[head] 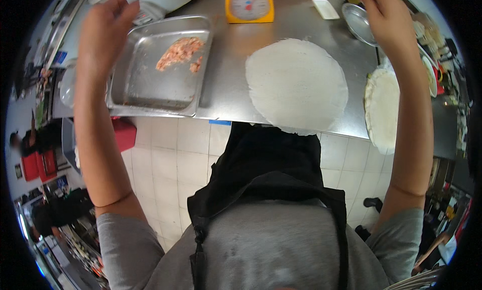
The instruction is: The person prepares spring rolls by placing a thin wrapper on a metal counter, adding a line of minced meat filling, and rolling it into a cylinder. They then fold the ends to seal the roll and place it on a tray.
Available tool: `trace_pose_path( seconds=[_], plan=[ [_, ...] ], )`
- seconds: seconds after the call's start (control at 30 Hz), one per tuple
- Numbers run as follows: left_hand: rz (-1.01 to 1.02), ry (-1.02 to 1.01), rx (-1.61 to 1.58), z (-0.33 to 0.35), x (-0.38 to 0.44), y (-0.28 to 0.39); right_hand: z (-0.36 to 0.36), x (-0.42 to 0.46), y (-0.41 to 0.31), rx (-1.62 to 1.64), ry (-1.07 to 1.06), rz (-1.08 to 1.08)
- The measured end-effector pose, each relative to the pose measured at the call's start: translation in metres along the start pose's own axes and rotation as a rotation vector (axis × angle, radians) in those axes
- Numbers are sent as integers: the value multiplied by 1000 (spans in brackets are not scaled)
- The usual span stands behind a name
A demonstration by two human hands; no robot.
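My left hand (113, 20) is raised above the left end of the steel table, over the corner of a steel tray (196, 97); a small white thing shows at its fingers, and I cannot tell whether it is gripped. In the tray lies some raw minced meat (180, 52). My right hand (380, 15) is up at the far right, by a round metal bowl (359, 24); its fingertips are partly cut off by the top edge. Between my arms a thin round sheet of dough (297, 84) lies flat, its near edge hanging over the table's edge.
A yellow dial scale (249, 5) stands at the back, with a small white dish (325, 9) to its right. A second pale dough round (382, 109) is partly behind my right forearm. A red container (124, 133) is below the table at left. Other people stand at both sides.
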State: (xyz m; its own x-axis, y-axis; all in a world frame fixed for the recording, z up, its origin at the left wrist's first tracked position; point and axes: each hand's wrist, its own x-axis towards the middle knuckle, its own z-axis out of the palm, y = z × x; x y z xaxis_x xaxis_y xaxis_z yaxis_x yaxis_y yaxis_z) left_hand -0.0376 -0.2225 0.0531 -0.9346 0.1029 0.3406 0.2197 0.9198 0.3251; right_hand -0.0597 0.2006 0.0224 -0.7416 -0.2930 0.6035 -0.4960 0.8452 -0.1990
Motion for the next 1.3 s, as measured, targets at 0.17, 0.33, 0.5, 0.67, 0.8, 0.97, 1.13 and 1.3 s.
trace_pose_path(
  seconds=[0.17,0.33,0.5,0.67,0.8,0.97,1.13,1.3],
  plan=[
    [-98,-298,195,55,-98,-42,6,-48,-38,219,-191,92],
    [-53,-145,200,110,-128,-50,43,-74,-78,418,-341,237],
    [-75,-127,171,92,-118,-24,60,-77,-111,542,-396,343],
    [-47,-176,370,134,-81,-37,86,-72,-133,752,-423,436],
    [-35,-239,267,119,-111,-38,94,-77,-135,770,-437,487],
    [-119,-232,139,69,-123,-50,107,-87,-138,861,-472,604],
    [-132,-320,-1,75,-140,-49,117,-86,-156,1037,-511,651],
    [-389,-325,110,76,-156,-25,125,-86,-167,1123,-513,707]
  ],
)
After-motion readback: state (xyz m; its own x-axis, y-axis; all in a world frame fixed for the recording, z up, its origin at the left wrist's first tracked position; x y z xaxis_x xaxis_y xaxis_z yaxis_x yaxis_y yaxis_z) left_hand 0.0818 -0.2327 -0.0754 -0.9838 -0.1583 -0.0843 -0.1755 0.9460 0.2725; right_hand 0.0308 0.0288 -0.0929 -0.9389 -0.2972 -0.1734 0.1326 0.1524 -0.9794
